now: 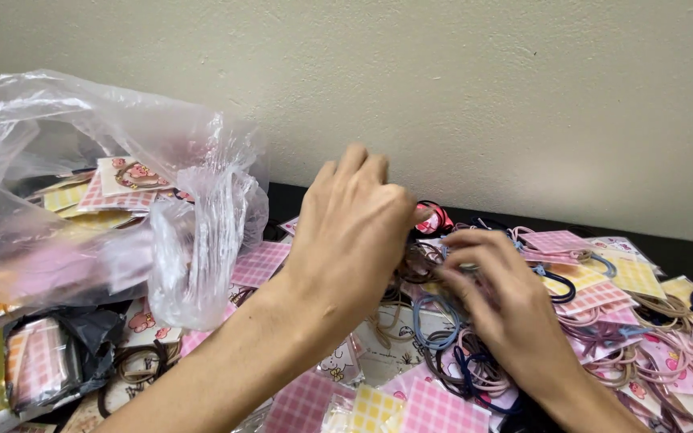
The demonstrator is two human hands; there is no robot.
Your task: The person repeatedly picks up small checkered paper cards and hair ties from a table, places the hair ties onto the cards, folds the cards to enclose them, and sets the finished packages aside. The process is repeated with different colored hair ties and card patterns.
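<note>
My left hand [358,232] reaches forward over a heap of hair ties, its fingers curled around a bundle of elastic hair ties [423,261]. My right hand [499,301] meets it from the right, fingertips pinching the same bundle of brown, blue and pink loops. Under both hands lies a pile of pink and yellow checked cards [587,297], many with hair ties looped on them. A red hair tie [435,218] shows just past my left fingers.
A large clear plastic bag [114,216] holding more printed cards sits at the left. A beige wall [483,96] rises right behind the pile. Loose pink and yellow cards [411,405] lie near the front edge, and a dark wrapped packet [50,357] lies at lower left.
</note>
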